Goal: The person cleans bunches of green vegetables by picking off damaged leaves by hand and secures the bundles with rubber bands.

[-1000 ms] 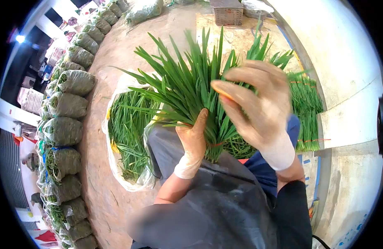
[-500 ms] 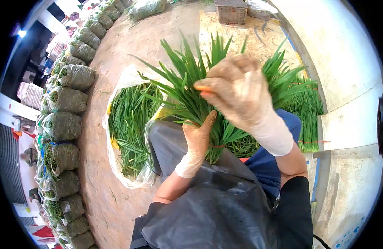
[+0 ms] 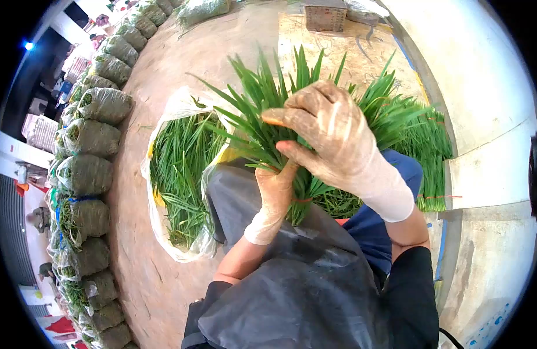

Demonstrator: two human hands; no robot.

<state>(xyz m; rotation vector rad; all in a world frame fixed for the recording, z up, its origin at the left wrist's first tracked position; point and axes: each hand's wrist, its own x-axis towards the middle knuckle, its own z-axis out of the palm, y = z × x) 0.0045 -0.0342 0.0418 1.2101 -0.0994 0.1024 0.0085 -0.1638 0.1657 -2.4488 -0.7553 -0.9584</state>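
My left hand [image 3: 274, 192], in a stained pale glove, is wrapped round the lower part of a bunch of garlic chives [image 3: 262, 96]. Its leaves fan upward and a red band [image 3: 303, 200] crosses the stems below. Over the right of the bunch hangs my right hand [image 3: 338, 136], also gloved, its thumb and forefinger apart in front of the leaves. No object shows between them; its other fingers are partly hidden. A white plastic bag [image 3: 155, 230] of loose chives [image 3: 184, 174] stands to the left of my knee.
Banded chive bundles [image 3: 422, 139] lie at my right beside a pale wall [image 3: 484, 110]. A row of stuffed clear sacks [image 3: 85, 174] lines the left side. A box [image 3: 325, 16] sits on a board [image 3: 332, 49] ahead. A dark apron [image 3: 292, 285] covers my lap.
My right hand has come slightly down and left, and its thumb and forefinger have spread apart. My left hand keeps hold of the bunch in nearly the same spot.
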